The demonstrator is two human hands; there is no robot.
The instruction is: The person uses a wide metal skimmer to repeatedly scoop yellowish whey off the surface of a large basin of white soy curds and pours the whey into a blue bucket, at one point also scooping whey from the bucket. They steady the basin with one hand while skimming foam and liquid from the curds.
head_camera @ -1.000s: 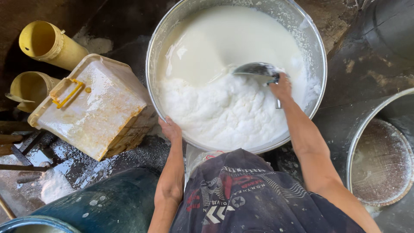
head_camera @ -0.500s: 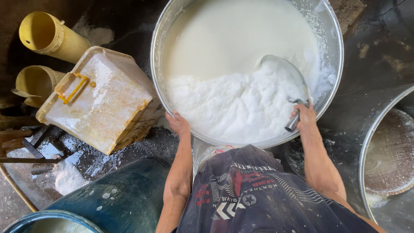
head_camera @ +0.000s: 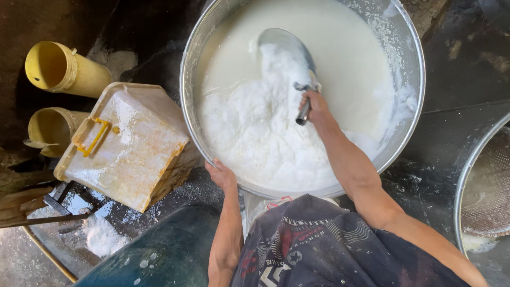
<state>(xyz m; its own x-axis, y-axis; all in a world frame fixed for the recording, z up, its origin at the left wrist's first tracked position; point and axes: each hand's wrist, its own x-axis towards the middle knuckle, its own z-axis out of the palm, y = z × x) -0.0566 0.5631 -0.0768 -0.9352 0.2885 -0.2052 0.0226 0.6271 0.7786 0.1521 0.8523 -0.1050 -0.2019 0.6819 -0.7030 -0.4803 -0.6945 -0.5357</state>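
- Far left, two yellow tubes (head_camera: pixel 64 69) lie on their sides on the dark floor, one behind the other, open mouths toward you.
- Just right of them a square, cream-coloured plastic canister (head_camera: pixel 127 146) is tipped over, its yellow handle (head_camera: pixel 90 139) on the left face; its corner rests against the basin. Any label on it is too smeared with white residue to make out.
- Below it a dark teal drum (head_camera: pixel 159 255) sits at the bottom edge, speckled white.
- Your left hand (head_camera: pixel 222 176) grips the near rim of the big steel basin (head_camera: pixel 409 48), fingers curled over the edge.
- The basin holds white liquid with a mound of wet white paste (head_camera: pixel 260 138) toward the near left side.
- Your right hand (head_camera: pixel 316 106) is closed tight around the handle of a metal scoop (head_camera: pixel 289 48), whose bowl lies over the paste near the basin's middle.
- At the right edge, part of a second metal pan (head_camera: pixel 486 186) with a mesh sieve inside shows.
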